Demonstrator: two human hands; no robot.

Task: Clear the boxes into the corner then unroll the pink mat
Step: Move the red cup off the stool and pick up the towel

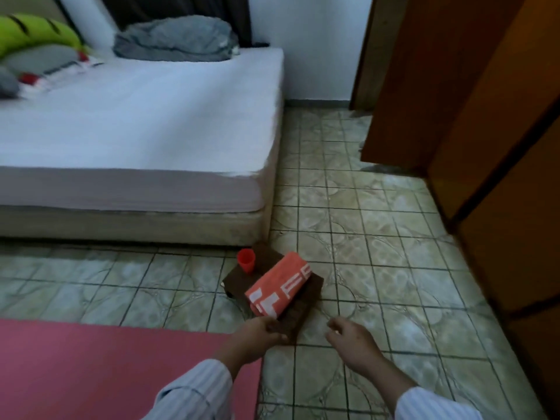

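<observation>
boxes (272, 283) sit on the tiled floor (378, 237) just off the near right corner of the bed (136, 131): a dark brown flat one with an orange-and-white box (280, 286) lying tilted across it and a small red cup (246, 261) standing on its far left part. left hand (260, 331) touches the near edge of the dark box, fingers curled at it; whether it truly grips the edge cannot be told. right hand (348, 334) hovers just right of the box, fingers loosely curled, holding nothing. pink mat (121, 371) lies near left on the floor, and what shows of it looks flat; its right edge comes close to the box.

to do this step well, i would take the dark box from both sides and slide or lift it level, since the cup looks light and likely to tip, and the orange box could slip off. the free corner seems to be far right, between the bed and the wooden wardrobe (454, 101); the bed corner and wardrobe narrow the way. a grey blanket (175, 40) and a green plush (36, 31) lie on the bed, out of the path.
</observation>
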